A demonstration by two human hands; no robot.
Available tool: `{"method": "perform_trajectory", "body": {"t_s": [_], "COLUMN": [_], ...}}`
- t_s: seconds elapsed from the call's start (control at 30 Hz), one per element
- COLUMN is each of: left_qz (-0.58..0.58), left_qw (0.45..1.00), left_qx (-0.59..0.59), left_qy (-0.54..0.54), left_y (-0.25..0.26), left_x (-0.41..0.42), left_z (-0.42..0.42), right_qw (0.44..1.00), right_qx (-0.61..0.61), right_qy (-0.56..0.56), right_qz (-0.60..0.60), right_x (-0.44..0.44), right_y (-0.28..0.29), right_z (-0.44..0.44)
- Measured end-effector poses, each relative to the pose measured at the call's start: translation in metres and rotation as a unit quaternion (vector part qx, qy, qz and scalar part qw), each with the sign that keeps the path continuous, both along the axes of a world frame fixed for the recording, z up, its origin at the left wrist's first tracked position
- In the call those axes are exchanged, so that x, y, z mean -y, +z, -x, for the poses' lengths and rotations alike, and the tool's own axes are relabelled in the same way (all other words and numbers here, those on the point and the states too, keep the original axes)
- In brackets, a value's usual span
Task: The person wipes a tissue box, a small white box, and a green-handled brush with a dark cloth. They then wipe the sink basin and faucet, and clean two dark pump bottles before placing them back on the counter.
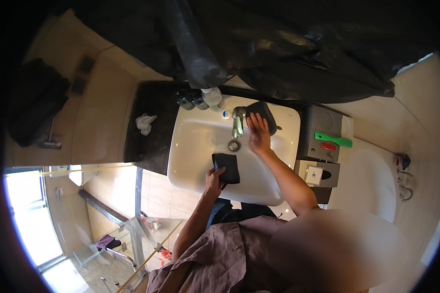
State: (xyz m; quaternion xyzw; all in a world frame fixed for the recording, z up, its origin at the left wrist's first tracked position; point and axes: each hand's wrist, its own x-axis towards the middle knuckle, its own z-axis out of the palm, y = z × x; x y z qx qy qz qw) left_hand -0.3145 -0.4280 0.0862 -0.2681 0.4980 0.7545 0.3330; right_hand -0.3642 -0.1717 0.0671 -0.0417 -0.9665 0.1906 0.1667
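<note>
My left hand [215, 179] holds a folded black cloth [227, 168] by its lower left side, with the thumb on top, over the front of the white washbasin [190, 157]. At the back rim, my right hand [259, 134] lies on a flat black pouch-like item [269, 117] with a small tab at its right end. Its fingers are stretched out over the surface, and whether they press on it cannot be seen. The chrome faucet [238, 122] stands just left of my right hand. Below the spout is the round metal drain [234, 145].
Several small bottles [212, 99] stand at the basin's back left. Crumpled white plastic [145, 123] lies on the dark counter [146, 99]. To the right are grey boxes [321, 121], a green comb-like item [333, 140], a tissue box [328, 174] and a bathtub [366, 183].
</note>
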Motion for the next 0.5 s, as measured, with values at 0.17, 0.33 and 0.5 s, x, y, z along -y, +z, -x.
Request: {"method": "perform_trajectory", "body": {"t_s": [0.17,0.33,0.5], "left_qz": [0.002,0.019,0.014], "left_qw": [1.000,0.999,0.999], "left_qx": [0.014,0.024,0.024], "left_qy": [0.007,0.015,0.045], "left_y": [0.002,0.005,-0.004], "left_x": [0.013,0.032,0.058], "left_z": [-0.004,-0.002,0.005], "right_qw": [0.997,0.991,0.987], "right_qx": [-0.054,-0.045,-0.076], "right_qy": [0.053,0.127,0.119], "right_qz": [0.011,0.024,0.070], "right_x": [-0.017,-0.017,0.009], "right_y": [-0.010,-0.015,-0.024], "right_z": [-0.020,-0.025,-0.026]}}
